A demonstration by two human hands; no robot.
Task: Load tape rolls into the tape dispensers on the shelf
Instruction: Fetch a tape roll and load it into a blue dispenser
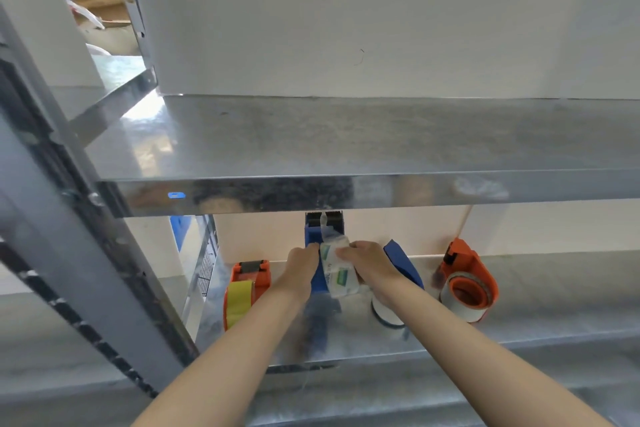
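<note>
Where steel shelf (554, 305) meets white wall (519, 229), left grip (301, 269) clasps the blue dispenser (313, 236); right grip (370, 267) pinches printed tape (341, 276) between both.

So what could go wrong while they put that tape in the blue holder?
1. The toothed blade sits just beyond both hands; a slip forward could scratch the right hand.
2. The tape strip running from the tape roll up to the blade looks crumpled, so it may stick to itself.
3. The left hand holds the blue dispenser, and the right wrist is close to the second blue dispenser, which might get knocked.
</note>
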